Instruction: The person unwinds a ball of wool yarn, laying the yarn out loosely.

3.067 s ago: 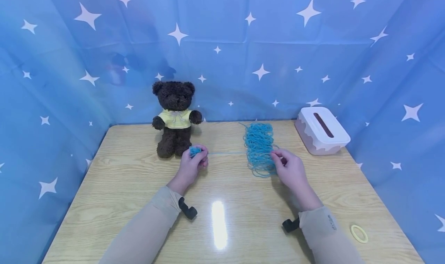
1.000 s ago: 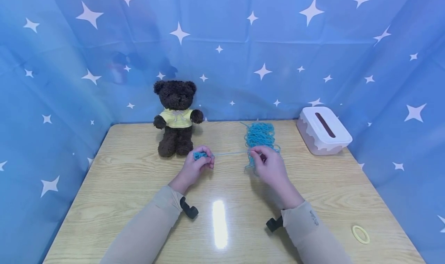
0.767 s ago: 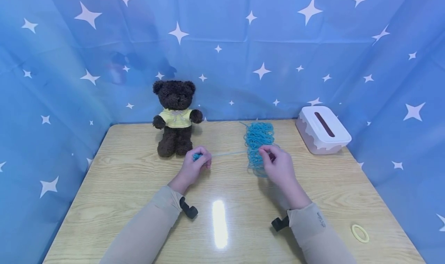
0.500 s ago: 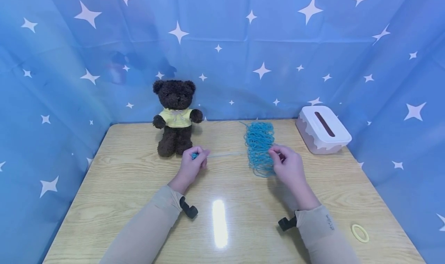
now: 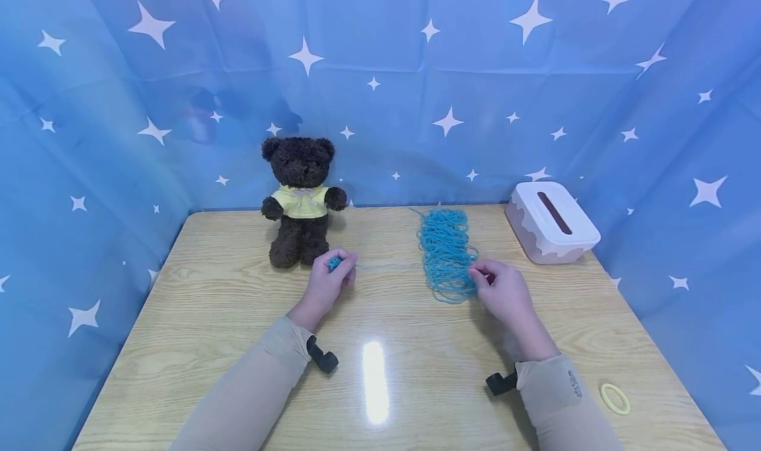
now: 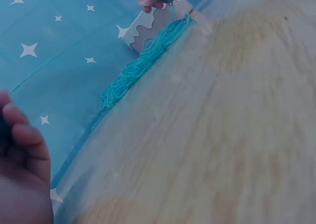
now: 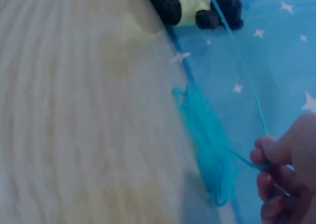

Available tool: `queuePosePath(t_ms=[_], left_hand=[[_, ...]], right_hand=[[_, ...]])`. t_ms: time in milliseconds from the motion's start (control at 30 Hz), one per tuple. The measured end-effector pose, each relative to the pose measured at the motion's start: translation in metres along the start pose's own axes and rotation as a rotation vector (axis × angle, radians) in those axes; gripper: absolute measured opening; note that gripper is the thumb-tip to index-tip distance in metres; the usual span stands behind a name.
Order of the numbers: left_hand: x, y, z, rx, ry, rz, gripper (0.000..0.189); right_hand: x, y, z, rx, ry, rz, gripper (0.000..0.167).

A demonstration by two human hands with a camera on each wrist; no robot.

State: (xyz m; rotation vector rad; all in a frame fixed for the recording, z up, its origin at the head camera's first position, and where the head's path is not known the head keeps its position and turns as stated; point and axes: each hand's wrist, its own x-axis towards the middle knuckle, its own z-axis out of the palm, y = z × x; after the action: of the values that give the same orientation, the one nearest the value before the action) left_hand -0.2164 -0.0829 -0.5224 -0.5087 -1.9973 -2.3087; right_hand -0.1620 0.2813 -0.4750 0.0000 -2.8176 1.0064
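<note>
My left hand [image 5: 326, 282] grips a small bundle of blue yarn [image 5: 334, 263], mostly hidden by the fingers. Thumb and fingertips of my right hand [image 5: 505, 294] pinch a strand of yarn [image 7: 245, 68], which runs across to the left hand. Just left of the right hand, a loose oblong pile of blue yarn [image 5: 444, 249] lies on the table in many loops. In the right wrist view a length of yarn also leads from the pile [image 7: 207, 145] to the pinching fingers. At the left edge of the left wrist view, the left hand's fingers are partly cut off.
A dark brown teddy bear [image 5: 302, 167] in a yellow top sits at the back, behind the left hand. To the back right is a white-lidded tissue box [image 5: 553, 216]. A pale yellow ring [image 5: 615, 399] lies front right on the wooden table [image 5: 238, 345]. Behind hangs a starry blue curtain [image 5: 368, 107].
My right hand moved left over the pile, then back right to its right side, drawing the strand along. The left hand shifted slightly and turned at the wrist, keeping its bundle.
</note>
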Motion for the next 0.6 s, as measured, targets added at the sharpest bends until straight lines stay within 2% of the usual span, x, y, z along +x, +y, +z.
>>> queuePosePath(t_ms=[100, 267, 367, 467, 600], left_hand=[[0.000, 0.000, 0.000, -0.011, -0.021, -0.017, 0.032], [0.000, 0.001, 0.000, -0.001, -0.037, -0.011, 0.036], [0.001, 0.002, 0.000, -0.015, -0.069, -0.053, 0.034], [0.000, 0.003, -0.001, 0.013, -0.116, -0.094, 0.036], [0.000, 0.005, -0.001, 0.069, -0.172, -0.104, 0.038]], right_hand=[[0.002, 0.007, 0.002, -0.031, 0.000, 0.020, 0.022], [0.004, 0.013, 0.006, -0.055, 0.029, 0.024, 0.019], [0.004, 0.010, 0.010, -0.057, -0.006, -0.006, 0.019], [0.004, 0.006, 0.014, -0.077, -0.063, -0.024, 0.019], [0.003, -0.002, 0.019, -0.104, -0.106, -0.041, 0.023]])
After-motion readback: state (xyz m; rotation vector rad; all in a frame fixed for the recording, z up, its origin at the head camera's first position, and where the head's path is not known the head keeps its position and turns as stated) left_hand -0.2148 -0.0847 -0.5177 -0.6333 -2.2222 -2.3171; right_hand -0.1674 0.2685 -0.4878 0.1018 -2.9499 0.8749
